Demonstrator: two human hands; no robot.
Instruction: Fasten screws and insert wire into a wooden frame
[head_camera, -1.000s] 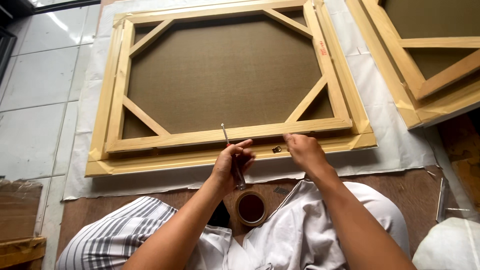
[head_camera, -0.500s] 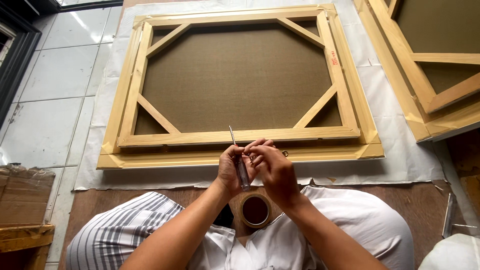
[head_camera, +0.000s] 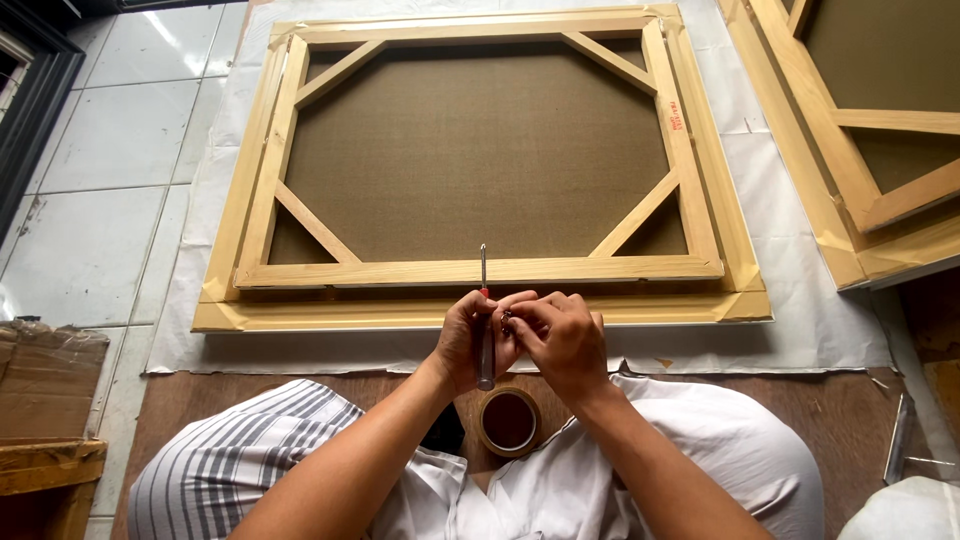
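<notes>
We face a large pale wooden stretcher frame (head_camera: 480, 272) backed with brown canvas, lying flat on white sheeting, its near rail just beyond our hands (open floor lies to the left). Our left hand (head_camera: 468, 340) clenches a slim grey-handled screwdriver (head_camera: 485, 345), upright; our right hand (head_camera: 562, 340) pinches something tiny beside it. No fitting shows on the rail yet.

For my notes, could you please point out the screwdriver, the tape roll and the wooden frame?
screwdriver (head_camera: 485, 350): head view, on its handle.
tape roll (head_camera: 484, 432): head view, on its left rim.
wooden frame (head_camera: 480, 271): head view, on its near inner bar.
</notes>
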